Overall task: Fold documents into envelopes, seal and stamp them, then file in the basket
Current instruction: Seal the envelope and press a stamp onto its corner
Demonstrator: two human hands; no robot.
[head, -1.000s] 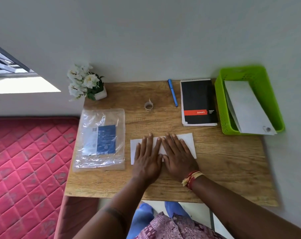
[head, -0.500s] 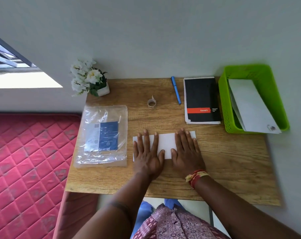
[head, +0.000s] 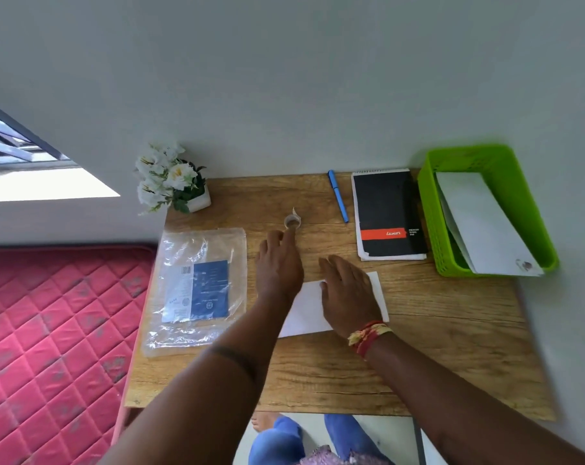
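Change: left hand point(head: 279, 260) is off the paper now and up the desk, fingertips arriving at the small tape roll point(head: 292, 222); half a second back both palms lay flat on the sheet.
Left hand: fingers extended and loosely together, tips touching or just short of the roll, I cannot tell which; nothing gripped.
Right hand: right hand point(head: 348, 292) lies palm down on the folded white paper point(head: 306, 313), fingers straight and spread, pressing it to the wooden desk point(head: 452, 347); red and yellow thread band at the wrist.
Paper: lying flat mid-desk, slightly skewed, part hidden under the right hand and the left forearm.
Tape roll: small clear ring with a loose tab sticking up, standing beyond the paper, well apart from it.
Basket: green basket point(head: 431, 223) at the desk's far right corner, holding white envelopes point(head: 482, 223); a small dark mark at the top one's near corner, too small to read.
Notebook: black spiral pad point(head: 388, 213) just beside the basket, red band with the word "Luxor"; smaller white lettering beside it, not legible.
Pen: blue pen point(head: 338, 196) left of the pad.
Plastic packet: clear packet point(head: 197, 286) at the desk's left with a blue and white printed insert and a barcode; text too blurred to read.
Flowers: white flowers in a small white pot point(head: 170, 177) at the far left corner.
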